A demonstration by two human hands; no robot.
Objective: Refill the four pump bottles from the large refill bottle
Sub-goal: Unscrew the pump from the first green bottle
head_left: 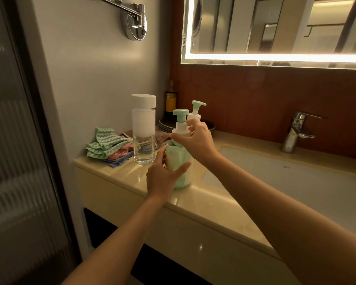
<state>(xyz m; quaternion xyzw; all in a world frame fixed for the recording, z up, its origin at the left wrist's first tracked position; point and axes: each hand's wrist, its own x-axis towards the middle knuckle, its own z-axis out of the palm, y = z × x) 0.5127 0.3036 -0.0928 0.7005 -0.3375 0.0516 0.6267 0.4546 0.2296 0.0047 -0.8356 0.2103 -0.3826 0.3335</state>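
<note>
A mint-green pump bottle (180,161) stands upright on the beige counter (132,173) near the sink's left end. My left hand (162,175) wraps around its body from the front left. My right hand (195,138) grips the white collar below its green pump head (180,113). A second bottle with a green pump (196,109) stands just behind, mostly hidden by my right hand. To the left stands a tall clear dispenser (143,130) with a white top and a little clear liquid at the bottom.
Folded cloths (108,147) lie at the counter's left end by the wall. Dark stacked plates (167,123) and a dark bottle with a yellow label (171,99) sit in the back corner. The white basin (296,182) and chrome tap (296,130) are to the right.
</note>
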